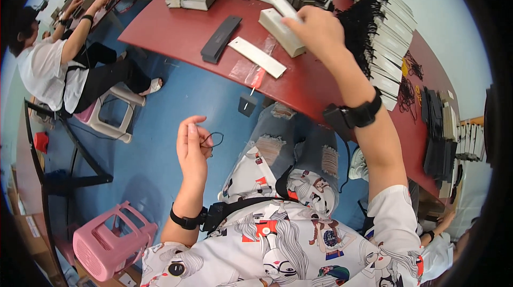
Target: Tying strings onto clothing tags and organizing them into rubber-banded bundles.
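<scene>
A looped black cord (pixel 215 139) hangs from the left hand (pixel 192 148), thumb and fingertips pinching it over the blue floor (pixel 165 100), well apart from the table. The right hand (pixel 320 30) closes thumb and fingers on a white strip (pixel 283 5), blurred, just above one white stack (pixel 282 33). One loose strip (pixel 257 57) lies between that stack and the near edge of the red table (pixel 160 28); left of it lies one dark stack (pixel 220 39), with red surface stretching toward the table's left corner. The wearer's patterned shirt (pixel 299 233) bears small lettering. White pieces with black cords (pixel 393 46) line the right side, too overlapped to count. One pink stool (pixel 109 241) stands at lower left.
</scene>
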A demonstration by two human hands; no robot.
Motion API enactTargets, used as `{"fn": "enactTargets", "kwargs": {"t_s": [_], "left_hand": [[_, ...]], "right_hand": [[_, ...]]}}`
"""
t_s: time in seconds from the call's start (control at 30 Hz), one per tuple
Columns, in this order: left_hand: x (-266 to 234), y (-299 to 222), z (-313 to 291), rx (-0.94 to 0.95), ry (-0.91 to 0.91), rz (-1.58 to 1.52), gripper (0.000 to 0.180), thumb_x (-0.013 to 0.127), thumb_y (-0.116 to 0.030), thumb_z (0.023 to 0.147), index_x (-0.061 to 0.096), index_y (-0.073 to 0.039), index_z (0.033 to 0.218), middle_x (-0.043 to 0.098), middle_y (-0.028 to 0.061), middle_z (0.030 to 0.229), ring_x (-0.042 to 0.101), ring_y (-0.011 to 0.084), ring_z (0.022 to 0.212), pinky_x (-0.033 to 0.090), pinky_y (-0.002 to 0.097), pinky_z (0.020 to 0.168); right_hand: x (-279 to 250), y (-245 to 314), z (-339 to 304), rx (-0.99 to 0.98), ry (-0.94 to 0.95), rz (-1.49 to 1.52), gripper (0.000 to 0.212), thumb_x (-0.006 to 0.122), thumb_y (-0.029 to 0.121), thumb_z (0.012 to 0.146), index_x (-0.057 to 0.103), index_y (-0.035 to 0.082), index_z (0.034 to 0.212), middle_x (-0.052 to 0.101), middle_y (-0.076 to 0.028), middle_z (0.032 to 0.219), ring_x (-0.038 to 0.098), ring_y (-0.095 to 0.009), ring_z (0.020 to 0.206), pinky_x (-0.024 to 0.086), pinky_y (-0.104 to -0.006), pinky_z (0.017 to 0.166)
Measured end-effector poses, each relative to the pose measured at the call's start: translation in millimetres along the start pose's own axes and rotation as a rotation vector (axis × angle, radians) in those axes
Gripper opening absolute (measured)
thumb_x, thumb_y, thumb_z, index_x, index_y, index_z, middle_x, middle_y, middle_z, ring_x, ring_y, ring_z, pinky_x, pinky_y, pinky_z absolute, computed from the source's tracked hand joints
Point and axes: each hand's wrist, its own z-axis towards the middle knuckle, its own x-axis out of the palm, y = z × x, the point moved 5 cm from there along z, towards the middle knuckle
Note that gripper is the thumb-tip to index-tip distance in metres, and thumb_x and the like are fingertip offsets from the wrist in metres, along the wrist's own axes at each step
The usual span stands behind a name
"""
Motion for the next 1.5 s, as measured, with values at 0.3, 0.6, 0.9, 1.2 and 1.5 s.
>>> {"fn": "enactTargets", "kwargs": {"t_s": [0.3, 0.6, 0.9, 1.2, 1.5], "left_hand": [[26, -47, -10, 0.165, 0.069, -0.126, 0.042, 0.033, -0.041, 0.107, 0.052, -0.004, 0.116, 0.049, 0.0001, 0.070, 0.035, 0.0015, 0.054, 0.024, 0.0167, 0.045], [39, -46, -23, 0.378, 0.254, 0.395, 0.019, 0.065, -0.007, 0.093, 0.062, -0.002, 0.110, 0.059, 0.0048, 0.082, 0.054, 0.0119, 0.067, 0.042, 0.0253, 0.058], [22, -8, -13, 0.119, 0.237, 0.279, 0.019, 0.059, -0.017, 0.100, 0.068, 0.000, 0.097, 0.064, -0.0023, 0.079, 0.044, 0.0032, 0.063, 0.035, 0.0204, 0.055], [33, -5, 3, 0.245, 0.179, 0.314, 0.019, 0.059, -0.016, 0.100, 0.069, 0.001, 0.097, 0.062, -0.0027, 0.078, 0.041, 0.0027, 0.062, 0.033, 0.0199, 0.054], [51, -6, 27, 0.360, 0.196, 0.520, 0.017, 0.060, -0.015, 0.097, 0.068, 0.000, 0.097, 0.068, 0.0075, 0.081, 0.062, 0.0149, 0.071, 0.048, 0.0292, 0.065]], "right_hand": [[24, 82, -167, 0.231, 0.590, 1.530, 0.051, 0.082, 0.011, 0.078, 0.048, 0.006, 0.115, 0.064, -0.002, 0.095, 0.056, -0.003, 0.072, 0.044, -0.0199, 0.058], [27, 76, -190, 0.176, 0.497, 1.405, 0.045, 0.073, 0.003, 0.085, 0.045, 0.004, 0.120, 0.068, -0.005, 0.089, 0.061, -0.007, 0.077, 0.048, -0.0246, 0.065], [36, 60, -199, -0.211, 0.003, 0.602, 0.033, 0.077, 0.025, 0.084, 0.057, 0.006, 0.101, 0.067, -0.010, 0.072, 0.066, -0.019, 0.057, 0.049, -0.0313, 0.050], [42, 68, -190, -0.230, -0.072, 0.305, 0.024, 0.071, 0.024, 0.088, 0.056, 0.007, 0.095, 0.062, -0.010, 0.066, 0.063, -0.027, 0.054, 0.047, -0.0346, 0.048], [44, 67, -185, -0.187, -0.005, 0.290, 0.024, 0.069, 0.026, 0.089, 0.054, 0.007, 0.093, 0.061, -0.009, 0.065, 0.063, -0.028, 0.054, 0.047, -0.0362, 0.047]]}}
